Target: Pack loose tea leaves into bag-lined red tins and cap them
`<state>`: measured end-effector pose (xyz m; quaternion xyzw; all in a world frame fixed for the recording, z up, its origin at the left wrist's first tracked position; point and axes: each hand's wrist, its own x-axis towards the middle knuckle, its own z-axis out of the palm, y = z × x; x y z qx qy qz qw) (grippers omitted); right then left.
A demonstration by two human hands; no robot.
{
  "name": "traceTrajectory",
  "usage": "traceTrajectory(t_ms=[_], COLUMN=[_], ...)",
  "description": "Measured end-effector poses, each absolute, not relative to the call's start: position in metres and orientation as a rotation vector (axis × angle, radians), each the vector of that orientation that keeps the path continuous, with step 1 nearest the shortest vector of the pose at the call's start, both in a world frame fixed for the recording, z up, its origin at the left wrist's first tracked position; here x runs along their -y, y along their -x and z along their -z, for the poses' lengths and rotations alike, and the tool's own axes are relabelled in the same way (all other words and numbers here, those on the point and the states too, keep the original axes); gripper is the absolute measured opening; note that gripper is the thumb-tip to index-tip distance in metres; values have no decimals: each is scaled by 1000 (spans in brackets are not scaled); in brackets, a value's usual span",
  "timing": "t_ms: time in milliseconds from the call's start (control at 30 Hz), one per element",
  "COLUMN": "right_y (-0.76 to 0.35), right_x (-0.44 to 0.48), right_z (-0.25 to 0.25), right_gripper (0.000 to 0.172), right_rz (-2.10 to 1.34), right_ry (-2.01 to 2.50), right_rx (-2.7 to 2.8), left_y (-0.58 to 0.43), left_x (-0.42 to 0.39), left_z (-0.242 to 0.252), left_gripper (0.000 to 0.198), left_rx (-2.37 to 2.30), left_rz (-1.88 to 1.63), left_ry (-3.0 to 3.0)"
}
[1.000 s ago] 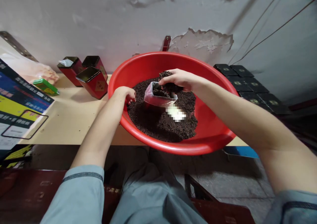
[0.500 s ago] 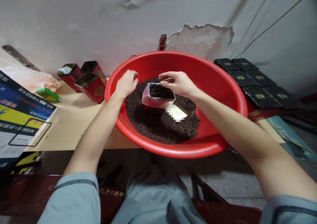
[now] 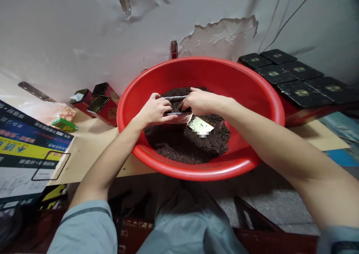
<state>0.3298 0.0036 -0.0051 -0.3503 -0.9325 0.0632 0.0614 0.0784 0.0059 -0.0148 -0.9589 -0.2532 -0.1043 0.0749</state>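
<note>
A large red plastic basin (image 3: 202,174) holds a heap of dark loose tea leaves (image 3: 193,151). A square tin (image 3: 176,128) stands in the heap, with a shiny liner (image 3: 179,118) folded out over its rim and dark leaves inside. My left hand (image 3: 157,110) wraps round the tin's left side, thumb in front and fingers over the edge. At the tin's right side, my right hand (image 3: 200,101) bends its closed fingers down into the opening; their tips are hidden. Beside the tin, a gold-coloured card (image 3: 200,125), partly pixelated, lies on the leaves.
Three open red tins (image 3: 105,110) stand left of the basin, near a small green box (image 3: 65,124) and a printed cardboard box (image 3: 30,149). Several black-lidded tins (image 3: 301,93) stand in rows at the right. A peeling wall (image 3: 218,33) rises behind the table (image 3: 89,134).
My left hand has moved right and down onto the tin and taken hold of its side. My right hand has lowered its fingers into the opening. The view has shifted slightly.
</note>
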Motion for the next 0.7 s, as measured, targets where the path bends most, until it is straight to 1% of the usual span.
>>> traceTrajectory(t_ms=[100,233,300,367,400,433,467,500,533,567,600,633,667,700], right_y=[-323,-323,-329,-336,-340,-344,-347,-350,-351,-352,-351,-350,-348,-346], right_x=[2,3,1,-3,-4,-6,-9,-11,-14,-18,-21,-25,-28,-31], right_z=[2,-4,-8,-12,-13,-13,-10,-6,0,9,18,28,36,43], right_gripper=[42,46,50,48,45,41,41,52,72,95,113,124,127,124], right_rz=[-200,-178,-197,-231,-245,-262,-284,-316,-358,-407,-456,-500,-534,-556], right_ry=[1041,1179,1154,1110,1093,1076,1061,1052,1054,1070,1096,1121,1136,1137], right_rx=[2887,2907,2858,2788,2750,2710,2665,2620,2580,2548,2527,2514,2506,2500], left_y=[-80,-81,-79,-75,-72,-70,-67,-65,-62,-60,-59,-57,-56,-55], left_x=[-5,-3,-2,-2,-3,-5,-8,-12,-16,-20,-25,-29,-32,-34], left_z=[15,13,11,11,12,14,17,21,26,30,35,38,40,42], left_gripper=[45,43,41,39,42,50,67,87,106,117,121,119,114,109], left_rx=[716,725,743,808,877,970,1076,1183,1277,1345,1387,1412,1435,1466], left_rz=[301,272,341,437,477,507,533,556,575,584,582,578,573,573], left_ry=[2868,2890,2891,2894,2900,2913,2939,2980,3035,3104,3175,3231,3262,3263])
